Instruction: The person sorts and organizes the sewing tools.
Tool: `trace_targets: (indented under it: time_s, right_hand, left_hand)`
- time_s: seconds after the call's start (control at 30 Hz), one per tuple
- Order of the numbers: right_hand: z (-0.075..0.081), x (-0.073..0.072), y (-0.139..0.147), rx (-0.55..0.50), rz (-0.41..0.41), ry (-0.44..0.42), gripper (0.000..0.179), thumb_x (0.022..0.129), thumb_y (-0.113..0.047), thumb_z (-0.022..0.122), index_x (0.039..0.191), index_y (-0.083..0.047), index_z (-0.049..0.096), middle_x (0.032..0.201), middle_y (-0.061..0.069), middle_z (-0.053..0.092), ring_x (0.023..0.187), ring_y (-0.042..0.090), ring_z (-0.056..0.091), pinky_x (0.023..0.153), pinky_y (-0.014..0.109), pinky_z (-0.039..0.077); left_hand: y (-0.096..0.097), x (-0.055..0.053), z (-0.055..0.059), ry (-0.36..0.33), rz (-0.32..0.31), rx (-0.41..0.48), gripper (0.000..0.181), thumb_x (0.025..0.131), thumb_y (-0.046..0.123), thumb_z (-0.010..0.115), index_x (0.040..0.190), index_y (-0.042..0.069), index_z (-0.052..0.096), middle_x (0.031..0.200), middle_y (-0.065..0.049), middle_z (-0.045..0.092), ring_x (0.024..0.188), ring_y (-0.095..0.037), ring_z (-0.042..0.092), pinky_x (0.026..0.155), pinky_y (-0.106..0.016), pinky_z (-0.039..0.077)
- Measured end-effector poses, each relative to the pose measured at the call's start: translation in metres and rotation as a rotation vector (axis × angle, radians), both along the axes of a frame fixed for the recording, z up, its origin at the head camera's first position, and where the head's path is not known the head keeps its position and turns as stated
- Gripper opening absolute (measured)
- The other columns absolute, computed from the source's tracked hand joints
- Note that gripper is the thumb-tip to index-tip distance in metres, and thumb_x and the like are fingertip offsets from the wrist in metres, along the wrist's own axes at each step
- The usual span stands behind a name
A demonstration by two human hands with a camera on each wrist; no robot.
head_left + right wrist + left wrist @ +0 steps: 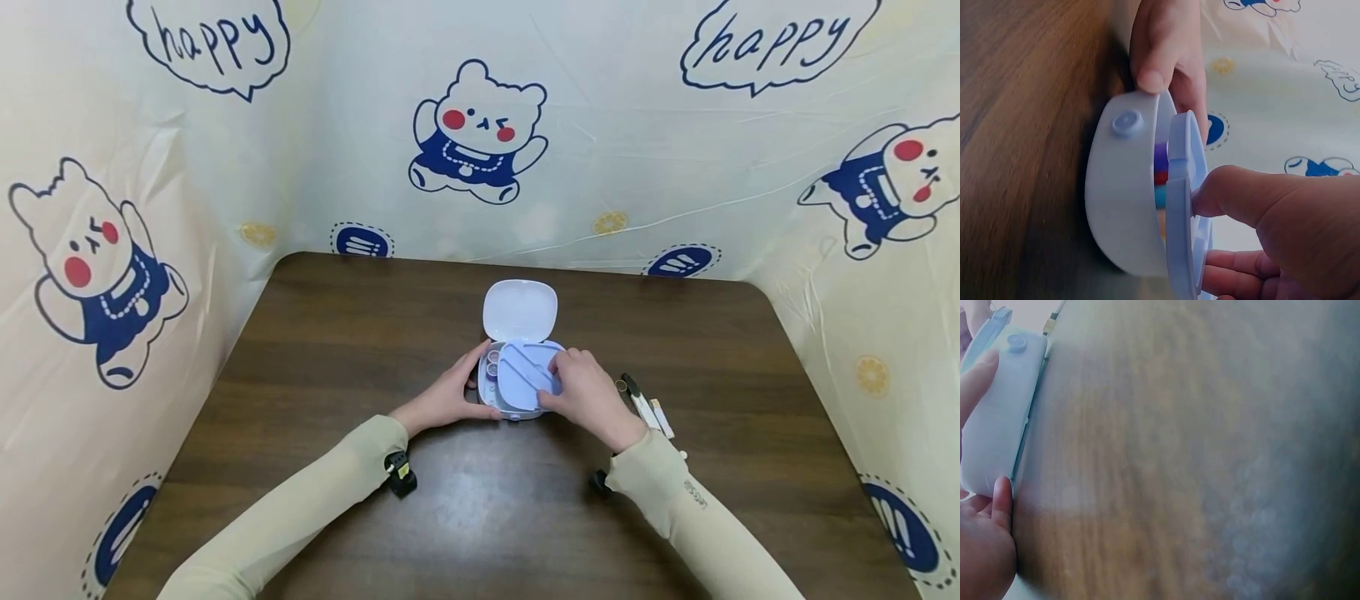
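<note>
A small pale-blue box stands on the table with its lid swung up at the back. My left hand grips the box by its left side, thumb at the front wall and fingers behind. With thumb and fingers, my right hand pinches a light-blue insert tray by its right side. The tray sits tilted over the box opening, its near edge raised off the rim in the right wrist view. Through the gap show coloured thread spools, purple, red and blue; the tray hides the rest of the contents.
Right of the box, partly behind my right wrist, lie a white stick-like tool with a black end, a small white strip and a small ring. A printed cloth hangs around the brown wooden table.
</note>
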State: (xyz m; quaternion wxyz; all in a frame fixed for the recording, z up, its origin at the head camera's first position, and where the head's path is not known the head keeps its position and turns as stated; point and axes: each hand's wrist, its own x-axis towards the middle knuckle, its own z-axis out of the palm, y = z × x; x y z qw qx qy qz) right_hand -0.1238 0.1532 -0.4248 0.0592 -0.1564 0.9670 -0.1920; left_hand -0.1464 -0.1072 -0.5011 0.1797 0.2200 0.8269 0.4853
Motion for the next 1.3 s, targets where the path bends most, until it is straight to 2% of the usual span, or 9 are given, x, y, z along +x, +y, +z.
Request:
trace_targets:
  time_s: [0.37,0.77,1.03,1.3]
  right_hand:
    - [-0.004,0.003,-0.019,-0.007,0.021,0.006,0.039,0.085,-0.026,0.086,0.105,0.001,0.067,0.087,0.006,0.055,0.085,0.024,0.050,0.069,0.035,0.046]
    - [-0.008,0.000,-0.024,0.014,0.017,0.009,0.039,0.086,-0.027,0.085,0.105,0.001,0.065,0.087,0.007,0.054,0.085,0.024,0.049,0.071,0.035,0.046]
    - [-0.008,-0.001,-0.027,0.013,0.016,-0.001,0.038,0.086,-0.026,0.085,0.104,0.001,0.065,0.087,0.007,0.054,0.085,0.025,0.049,0.071,0.036,0.046]
    - [-0.015,-0.002,-0.026,0.012,0.005,-0.011,0.040,0.087,-0.027,0.085,0.107,0.001,0.065,0.088,0.007,0.054,0.085,0.023,0.048,0.070,0.034,0.045]
  left_hand:
    - [0.001,-0.001,-0.004,0.010,-0.008,0.020,0.120,0.082,0.030,0.092,0.169,0.019,0.011,0.169,-0.014,0.024,0.133,-0.025,0.049,0.105,-0.039,0.048]
    - [0.000,-0.001,-0.003,0.007,-0.012,0.012,0.120,0.082,0.032,0.091,0.169,0.020,0.009,0.169,-0.013,0.024,0.135,-0.024,0.047,0.106,-0.040,0.048]
    - [0.000,-0.002,-0.005,0.009,-0.007,0.010,0.121,0.082,0.033,0.092,0.169,0.016,0.009,0.170,-0.014,0.023,0.133,-0.024,0.049,0.106,-0.040,0.048]
    - [0.000,-0.002,-0.005,0.001,-0.005,-0.004,0.120,0.082,0.035,0.091,0.169,0.015,0.009,0.170,-0.014,0.023,0.132,-0.024,0.051,0.107,-0.040,0.048]
